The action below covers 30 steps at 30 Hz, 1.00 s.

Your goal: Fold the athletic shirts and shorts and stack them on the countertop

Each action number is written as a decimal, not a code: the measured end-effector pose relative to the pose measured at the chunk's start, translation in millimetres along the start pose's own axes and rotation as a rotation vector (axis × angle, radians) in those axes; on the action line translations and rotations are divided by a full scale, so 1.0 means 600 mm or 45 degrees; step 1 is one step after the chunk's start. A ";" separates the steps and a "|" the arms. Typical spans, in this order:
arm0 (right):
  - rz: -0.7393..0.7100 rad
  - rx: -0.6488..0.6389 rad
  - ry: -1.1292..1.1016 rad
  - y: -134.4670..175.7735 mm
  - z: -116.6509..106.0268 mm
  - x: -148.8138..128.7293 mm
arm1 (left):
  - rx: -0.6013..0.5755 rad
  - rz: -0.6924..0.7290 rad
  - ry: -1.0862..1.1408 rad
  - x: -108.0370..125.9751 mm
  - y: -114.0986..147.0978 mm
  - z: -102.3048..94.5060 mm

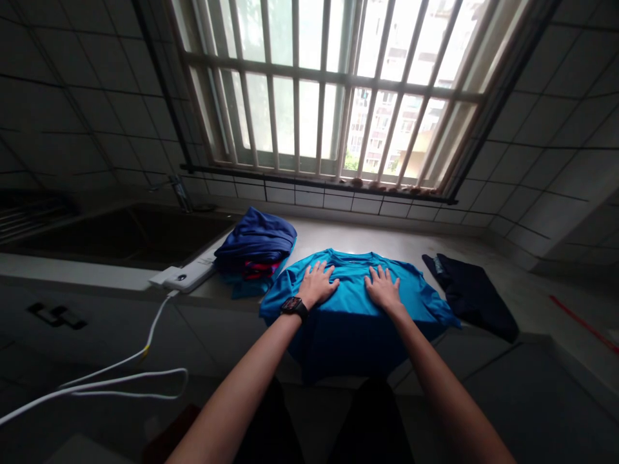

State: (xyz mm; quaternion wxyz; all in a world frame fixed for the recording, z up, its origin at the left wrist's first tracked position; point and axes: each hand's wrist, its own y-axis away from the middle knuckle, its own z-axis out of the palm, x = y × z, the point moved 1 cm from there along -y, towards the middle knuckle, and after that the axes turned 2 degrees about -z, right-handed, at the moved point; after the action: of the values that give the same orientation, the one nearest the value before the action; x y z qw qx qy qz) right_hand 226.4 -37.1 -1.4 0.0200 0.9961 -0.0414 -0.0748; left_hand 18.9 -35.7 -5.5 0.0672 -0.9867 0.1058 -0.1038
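A bright blue T-shirt (351,287) lies spread on the counter, its collar toward the window and its lower part hanging over the front edge. On the left of its chest rests my left hand (316,285), flat with the fingers spread; a black watch is on that wrist. My right hand (383,288) lies flat on the right side of the chest, fingers apart. Neither hand grips the cloth. Left of the shirt stands a pile of folded clothes (258,238), dark blue on top with pink and blue below. To the right lies a folded dark garment (474,290).
A white power strip (191,276) sits by the pile, its white cable (157,322) hanging down the cabinet front. Further left is a sink (135,232) with a faucet (180,193). Behind the counter (406,237) is a barred window (329,84). A red strip (583,322) lies at far right.
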 end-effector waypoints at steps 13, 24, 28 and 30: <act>-0.083 0.039 -0.047 -0.028 -0.040 0.017 | 0.075 0.008 0.018 -0.067 -0.022 -0.020; -0.065 0.055 -0.117 -0.027 -0.119 0.115 | 0.098 0.025 0.009 -0.064 -0.025 -0.019; 0.221 -0.091 -0.033 0.000 -0.149 0.210 | 0.100 0.019 0.011 -0.063 -0.026 -0.018; 0.213 -0.106 -0.076 0.013 -0.147 0.236 | 0.103 0.021 0.016 -0.064 -0.027 -0.017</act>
State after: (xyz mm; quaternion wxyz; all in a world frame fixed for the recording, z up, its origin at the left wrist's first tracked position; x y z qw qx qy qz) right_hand 378.7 -54.0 65.1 0.0662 0.9849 -0.1218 -0.1040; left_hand -16.7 -12.7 -0.1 0.1073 -0.9815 0.1102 -0.1137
